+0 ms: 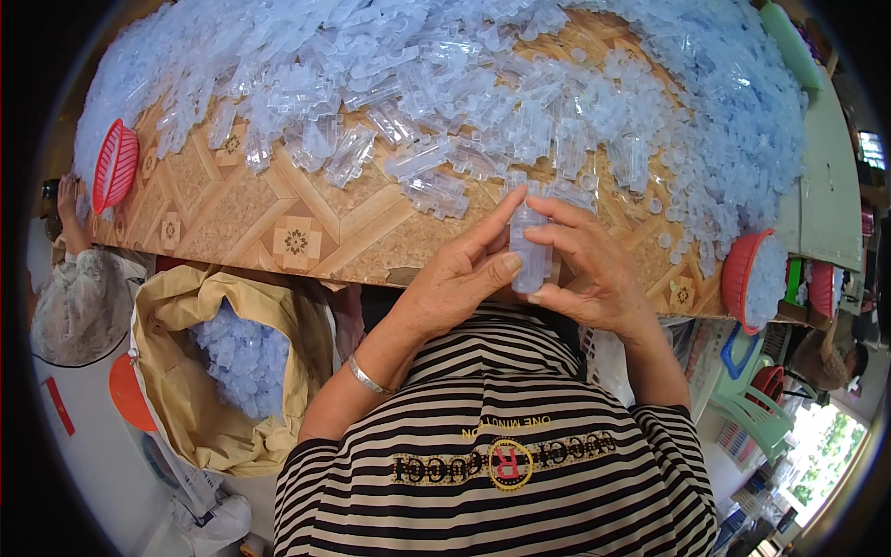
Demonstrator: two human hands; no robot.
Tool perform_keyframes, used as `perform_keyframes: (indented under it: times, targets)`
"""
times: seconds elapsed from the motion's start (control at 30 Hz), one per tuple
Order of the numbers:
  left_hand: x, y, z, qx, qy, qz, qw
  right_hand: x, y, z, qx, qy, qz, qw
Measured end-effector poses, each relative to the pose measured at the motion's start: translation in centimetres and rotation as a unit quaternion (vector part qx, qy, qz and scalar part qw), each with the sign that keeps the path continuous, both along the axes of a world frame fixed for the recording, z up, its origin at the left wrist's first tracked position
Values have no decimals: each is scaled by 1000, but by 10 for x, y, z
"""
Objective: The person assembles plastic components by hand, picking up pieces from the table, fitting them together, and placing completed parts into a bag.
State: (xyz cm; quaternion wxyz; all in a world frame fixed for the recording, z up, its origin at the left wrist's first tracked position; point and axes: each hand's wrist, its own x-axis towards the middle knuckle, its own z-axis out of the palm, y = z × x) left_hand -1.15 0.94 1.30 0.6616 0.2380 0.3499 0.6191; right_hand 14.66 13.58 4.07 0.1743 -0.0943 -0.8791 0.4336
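Between my two hands, just over the table's near edge, is a clear bluish plastic tube-shaped part (531, 262), held roughly upright in the picture. My left hand (461, 283) grips it from the left with thumb and fingertips. From the other side, the fingers and thumb of my right hand (591, 269) close on it. Beyond my fingertips lie loose clear plastic pieces (432, 190) of a similar look, some long and slotted. Small round clear caps (655, 205) are scattered to the right. My palms hide part of the near edge.
A big heap of clear plastic parts (278, 56) covers the far side of the patterned table (348, 223). Red baskets stand at the left (115, 167) and right (740, 278) edges. An open tan sack (167, 390) holding bluish pieces is at my left. Another person's hand (71, 204) rests far left.
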Motion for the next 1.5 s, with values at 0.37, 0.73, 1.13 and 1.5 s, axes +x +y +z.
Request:
perform_keyframes:
  times: [0.37, 0.73, 1.13, 1.5]
  targets:
    - [9, 0, -5, -25, 172, 31, 984, 4, -8, -7, -112, 9, -60, 992]
    - [3, 10, 3, 3, 424, 30, 905, 27, 57, -35, 152, -10, -257, 954]
    - [2, 12, -2, -8, 516, 96, 851, 24, 54, -22, 128, -36, -257, 957]
    - [6, 12, -3, 56, 574, 107, 810, -2, -2, 2, -72, -42, -136, 987]
